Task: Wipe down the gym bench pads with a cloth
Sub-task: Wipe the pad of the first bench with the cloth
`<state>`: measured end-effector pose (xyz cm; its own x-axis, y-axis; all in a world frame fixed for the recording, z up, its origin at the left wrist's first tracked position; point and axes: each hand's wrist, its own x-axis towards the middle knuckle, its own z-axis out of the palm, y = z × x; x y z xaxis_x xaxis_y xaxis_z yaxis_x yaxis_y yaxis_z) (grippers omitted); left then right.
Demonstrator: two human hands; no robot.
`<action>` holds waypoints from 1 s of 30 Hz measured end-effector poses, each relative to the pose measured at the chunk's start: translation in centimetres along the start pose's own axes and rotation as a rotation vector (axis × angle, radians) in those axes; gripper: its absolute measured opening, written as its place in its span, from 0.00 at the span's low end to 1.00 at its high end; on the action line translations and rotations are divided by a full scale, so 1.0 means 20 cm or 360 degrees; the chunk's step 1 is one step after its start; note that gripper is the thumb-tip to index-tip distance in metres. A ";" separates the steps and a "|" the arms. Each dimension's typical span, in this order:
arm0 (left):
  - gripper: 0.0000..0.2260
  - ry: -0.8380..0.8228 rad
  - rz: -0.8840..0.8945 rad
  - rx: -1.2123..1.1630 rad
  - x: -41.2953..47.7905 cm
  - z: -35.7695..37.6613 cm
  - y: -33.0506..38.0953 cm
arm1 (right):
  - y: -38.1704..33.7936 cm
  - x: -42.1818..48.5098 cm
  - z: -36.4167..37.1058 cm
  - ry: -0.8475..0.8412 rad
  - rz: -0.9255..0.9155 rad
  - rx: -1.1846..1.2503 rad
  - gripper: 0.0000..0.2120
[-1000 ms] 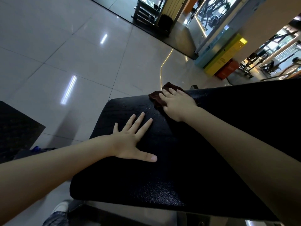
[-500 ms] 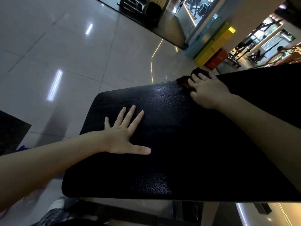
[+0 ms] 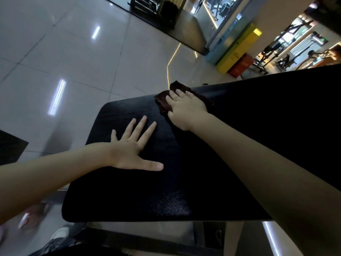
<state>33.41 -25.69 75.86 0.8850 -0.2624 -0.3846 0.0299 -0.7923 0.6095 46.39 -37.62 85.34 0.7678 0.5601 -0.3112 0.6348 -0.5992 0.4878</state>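
A black textured bench pad [image 3: 166,191] fills the middle of the head view and runs off to the right. My left hand [image 3: 132,150] lies flat on the pad near its left end, fingers spread and straight. My right hand [image 3: 184,109] presses a dark brown cloth [image 3: 163,101] onto the pad's far edge, fingers straight on top of it. The cloth shows on the left of the fingers and beyond them; the part under my palm is hidden.
Glossy grey floor tiles [image 3: 73,61] surround the bench. A black mat [image 3: 11,146] lies at the left. The bench's metal frame [image 3: 212,235] shows below the pad. Yellow, blue and red boxes [image 3: 238,52] and gym machines [image 3: 295,52] stand at the far right.
My right hand has slid the cloth back to the left along the pad's far edge, after moving right half a second ago. My left hand stays flat in place.
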 end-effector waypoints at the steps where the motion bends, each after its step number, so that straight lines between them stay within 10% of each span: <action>1: 0.55 -0.0006 0.0002 0.0003 0.00 0.00 0.00 | 0.03 -0.02 -0.01 0.0000 0.0000 -0.0020 0.27; 17: 0.59 0.0040 0.0165 0.0207 0.09 -0.10 0.42 | 0.48 -0.16 -0.10 -0.0086 0.0460 -0.0150 0.28; 30: 0.58 -0.0008 0.0032 0.0170 0.02 -0.06 0.42 | 0.06 -0.02 -0.01 -0.0036 0.0005 0.0171 0.27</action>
<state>34.65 -31.85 81.67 0.8826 -0.2814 -0.3766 -0.0378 -0.8408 0.5400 46.74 -38.49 86.22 0.7710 0.5455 -0.3287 0.6369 -0.6597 0.3990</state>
